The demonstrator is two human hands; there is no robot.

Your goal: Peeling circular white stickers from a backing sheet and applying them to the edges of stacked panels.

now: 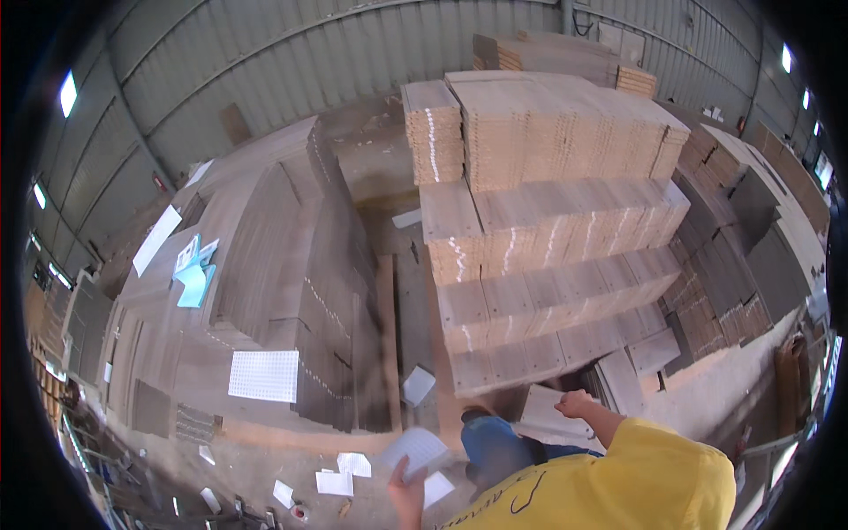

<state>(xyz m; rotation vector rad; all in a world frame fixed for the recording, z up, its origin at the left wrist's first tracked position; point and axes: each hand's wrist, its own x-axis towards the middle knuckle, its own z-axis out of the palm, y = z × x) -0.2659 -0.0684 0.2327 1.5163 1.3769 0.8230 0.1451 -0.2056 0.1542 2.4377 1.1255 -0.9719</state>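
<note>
My left hand (406, 490) is at the bottom centre, its fingers closed on a printed paper sheet (422, 450). The sheet is slightly blurred and hangs out in front of the hand over the floor. To the right, my right hand (576, 405) is held out with its fingers curled together. What lies in them, if anything, is too small to make out. Just beside it is a low flat panel (541, 408), near the foot of a tall stepped stack of brown boards (565, 208). White wavy marks run down the board edges.
Another large board stack (265, 256) stands left, with a printed sheet (263, 375) and light-blue papers (195, 284) on top. A narrow aisle separates the stacks. Loose papers (335, 483) litter the floor. More boards (720, 265) stand at the right, below a corrugated wall (353, 53).
</note>
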